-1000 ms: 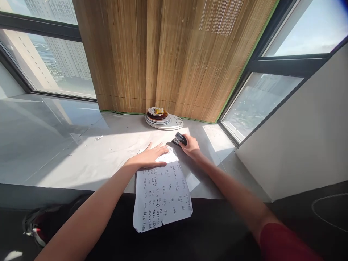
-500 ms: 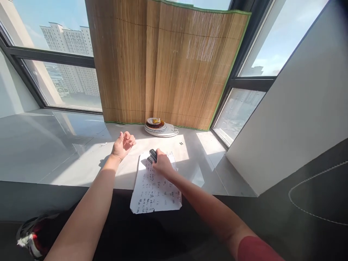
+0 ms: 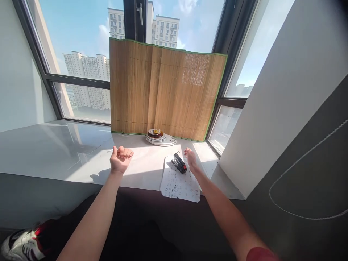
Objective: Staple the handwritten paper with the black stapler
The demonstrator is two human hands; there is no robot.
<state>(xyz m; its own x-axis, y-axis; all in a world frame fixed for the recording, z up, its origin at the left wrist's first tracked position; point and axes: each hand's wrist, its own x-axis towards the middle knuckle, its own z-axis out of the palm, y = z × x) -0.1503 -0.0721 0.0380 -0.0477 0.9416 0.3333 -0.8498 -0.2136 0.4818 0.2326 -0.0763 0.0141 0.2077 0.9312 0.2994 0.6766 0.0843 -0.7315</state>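
Note:
A black stapler with a red patch [image 3: 179, 164] lies on a handwritten sheet of paper [image 3: 174, 185], whose near end hangs past the front edge of the sill. Just right of the stapler is my right hand [image 3: 190, 158], apart from it, with loosely bent fingers and nothing in them. Two small dark strips [image 3: 178, 152], perhaps staples, lie between that hand and the plates. My left hand [image 3: 121, 158] is held up over the sill on the left, thumb raised and fingers loosely curled, holding nothing.
A stack of plates [image 3: 155, 139] stands at the back of the pale sill [image 3: 81, 156], against a bamboo blind [image 3: 163, 90] that leans on the window. A white wall [image 3: 261, 108] borders the right side, with a beaded cord [image 3: 282, 170] hanging beside it.
My right hand has let go of the stapler and moved right. Stapler and paper now lie further right in view. The camera has tilted up. My left hand stays raised and empty.

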